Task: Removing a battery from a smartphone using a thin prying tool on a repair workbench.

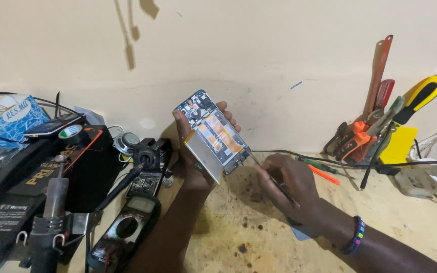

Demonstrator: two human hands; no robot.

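My left hand point(194, 151) holds an opened phone point(213, 130) up off the bench, back cover removed, with circuit board, orange strips and a silver battery showing. The battery point(202, 156) is lifted at an angle from the phone's lower left side. My right hand point(289, 187) grips a thin metal tool point(271, 177) whose tip touches the phone's lower right corner. A beaded bracelet point(355, 236) sits on my right wrist.
A stained workbench point(249, 232) runs to a cream wall. Left: a black case point(51, 172), soldering iron in its stand point(51, 212), clamp meter point(127, 227), small speaker point(126, 142), blue box point(8, 117). Right: screwdrivers and pliers point(375, 126) leaning on the wall, a power strip point(431, 182).
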